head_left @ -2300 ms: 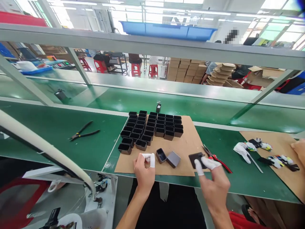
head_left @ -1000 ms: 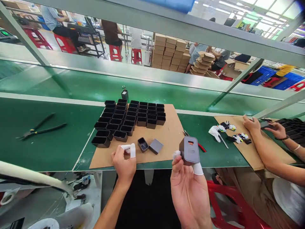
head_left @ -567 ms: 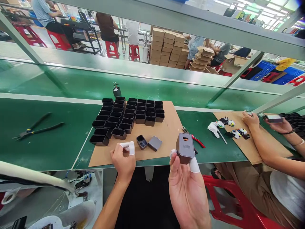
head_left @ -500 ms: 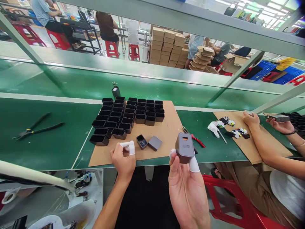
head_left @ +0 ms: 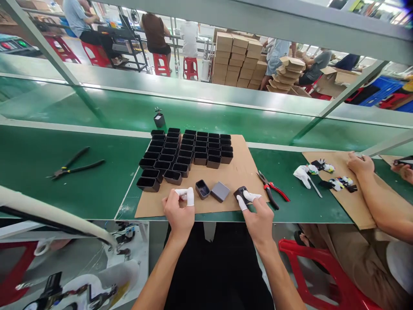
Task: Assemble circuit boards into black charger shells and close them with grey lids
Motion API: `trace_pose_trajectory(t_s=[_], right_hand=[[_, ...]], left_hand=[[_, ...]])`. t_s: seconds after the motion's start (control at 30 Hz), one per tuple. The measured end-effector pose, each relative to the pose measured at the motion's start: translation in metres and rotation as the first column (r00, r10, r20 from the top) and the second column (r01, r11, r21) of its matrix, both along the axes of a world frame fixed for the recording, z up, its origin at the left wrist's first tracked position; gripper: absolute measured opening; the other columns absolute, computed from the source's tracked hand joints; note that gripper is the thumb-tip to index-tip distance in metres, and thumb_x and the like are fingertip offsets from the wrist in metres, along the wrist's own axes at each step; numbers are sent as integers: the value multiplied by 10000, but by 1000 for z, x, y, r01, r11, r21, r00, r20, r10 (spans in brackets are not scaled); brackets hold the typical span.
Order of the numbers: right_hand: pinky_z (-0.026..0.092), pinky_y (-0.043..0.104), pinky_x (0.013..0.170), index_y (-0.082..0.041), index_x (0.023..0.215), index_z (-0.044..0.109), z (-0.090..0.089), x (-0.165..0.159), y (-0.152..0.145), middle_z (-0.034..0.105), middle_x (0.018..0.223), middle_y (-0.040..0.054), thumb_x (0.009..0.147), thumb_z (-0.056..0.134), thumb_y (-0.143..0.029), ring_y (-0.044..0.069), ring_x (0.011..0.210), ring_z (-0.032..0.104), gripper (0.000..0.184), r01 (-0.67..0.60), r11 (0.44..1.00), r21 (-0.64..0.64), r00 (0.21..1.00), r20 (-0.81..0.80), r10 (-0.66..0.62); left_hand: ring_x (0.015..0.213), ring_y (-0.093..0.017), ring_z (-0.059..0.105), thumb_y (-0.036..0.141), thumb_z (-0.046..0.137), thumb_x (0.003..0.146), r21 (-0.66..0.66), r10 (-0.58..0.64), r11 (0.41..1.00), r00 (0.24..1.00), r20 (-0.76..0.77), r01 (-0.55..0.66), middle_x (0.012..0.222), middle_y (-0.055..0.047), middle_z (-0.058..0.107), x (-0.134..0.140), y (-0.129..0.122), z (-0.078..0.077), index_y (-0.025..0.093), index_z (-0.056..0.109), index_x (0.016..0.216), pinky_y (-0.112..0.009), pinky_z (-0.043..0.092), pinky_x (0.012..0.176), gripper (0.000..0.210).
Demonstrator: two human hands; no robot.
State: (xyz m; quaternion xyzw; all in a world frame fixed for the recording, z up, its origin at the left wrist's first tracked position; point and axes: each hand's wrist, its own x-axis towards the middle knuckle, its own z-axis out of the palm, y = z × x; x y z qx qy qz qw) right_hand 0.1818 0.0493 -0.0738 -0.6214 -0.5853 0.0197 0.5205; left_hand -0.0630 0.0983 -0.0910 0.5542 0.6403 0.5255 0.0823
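My right hand [head_left: 260,217], with white finger cots on, grips a small dark charger housing [head_left: 238,193] low over the cardboard's right part, its fingers covering much of it. On the left, my left hand [head_left: 179,215] is closed, with white-covered fingertips curled in; whether something small lies between them is hidden. Between the hands lie an open dark housing [head_left: 202,189] with its hollow side up and a grey housing [head_left: 220,192] with a flat face up. Behind them, several open black housings [head_left: 180,160] stand packed in rows on the cardboard sheet [head_left: 247,157].
Black-handled pliers [head_left: 69,170] lie at left on the green bench [head_left: 29,172]. Red-handled pliers [head_left: 272,187] rest at right. One housing with prongs [head_left: 159,119] stands at the back. At right, a co-worker's arm [head_left: 374,189] is beside white wrapped parts [head_left: 303,175].
My right hand has lowered the charger housing from near my view to the cardboard and turned from palm up to palm down. My left hand stays closed. The view has shifted slightly.
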Motion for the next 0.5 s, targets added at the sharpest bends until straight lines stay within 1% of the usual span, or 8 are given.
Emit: trace_pose_trajectory(t_s=[0.03, 0.13, 0.2, 0.23, 0.3, 0.37, 0.43, 0.5], right_hand=[[680, 360, 832, -230, 1030, 849, 0, 1, 0, 842, 945, 62, 999, 793, -362, 219, 837, 798, 147, 2, 1000, 5, 1000, 22, -2], [671, 432, 947, -227, 1133, 820, 3, 3, -4, 850, 1073, 94, 1010, 792, -319, 257, 967, 812, 156, 70, 995, 76, 996, 53, -74], [657, 462, 986, -225, 1149, 809, 1, 4, -6, 845, 1105, 106, 1004, 804, -317, 275, 1016, 810, 172, 96, 990, 102, 992, 72, -104], [658, 449, 959, -224, 1125, 811, -2, 4, -5, 844, 1079, 102, 1005, 801, -325, 271, 989, 809, 158, 91, 991, 97, 991, 88, -100], [652, 386, 829, -222, 1044, 819, -9, 4, -3, 831, 967, 78, 1012, 788, -347, 242, 867, 795, 132, 59, 996, 63, 990, 123, -66], [618, 335, 717, -218, 986, 815, -12, 3, 1, 797, 854, 43, 1011, 792, -362, 203, 738, 753, 149, 39, 998, 42, 989, 143, -45], [613, 325, 709, -211, 996, 810, -10, 3, 3, 789, 841, 30, 999, 813, -359, 186, 707, 736, 147, 48, 997, 61, 989, 139, -56], [642, 359, 791, -202, 1056, 800, -3, 5, 3, 810, 927, 53, 993, 827, -344, 203, 784, 764, 157, 86, 990, 110, 989, 108, -98]], left_hand=[[709, -201, 542, 376, 672, 1053, -3, 2, 1000, 1000, 2, -2, 754, 20, 605, 0, 0, 0, 248, 592, 807, -386, 423, 866, 288], [708, -200, 545, 390, 668, 1054, -15, 1, 1000, 1000, 5, -1, 750, 22, 602, -1, 1, -2, 251, 588, 798, -387, 425, 875, 302], [716, -201, 556, 399, 672, 1054, -27, -1, 1000, 1000, 6, 1, 754, 21, 609, -2, 0, -3, 253, 586, 797, -386, 430, 881, 308], [718, -201, 558, 401, 671, 1057, -32, 0, 999, 1000, 7, 0, 757, 21, 611, -2, 0, -3, 253, 584, 798, -385, 431, 882, 311], [717, -200, 555, 400, 667, 1062, -39, 2, 999, 1000, 9, -1, 760, 21, 610, -3, -1, -4, 253, 583, 801, -383, 432, 877, 311], [702, -194, 545, 395, 664, 1066, -37, -2, 999, 1000, 11, 3, 756, 26, 600, -4, -2, -3, 252, 580, 800, -383, 432, 876, 313], [698, -192, 537, 388, 665, 1066, -31, -5, 999, 1000, 15, 6, 752, 27, 595, -4, -2, -2, 250, 582, 802, -382, 432, 874, 309], [704, -196, 536, 383, 667, 1064, -29, 1, 1000, 1000, 20, 0, 751, 25, 597, -5, -3, -2, 250, 584, 802, -380, 429, 866, 305]])
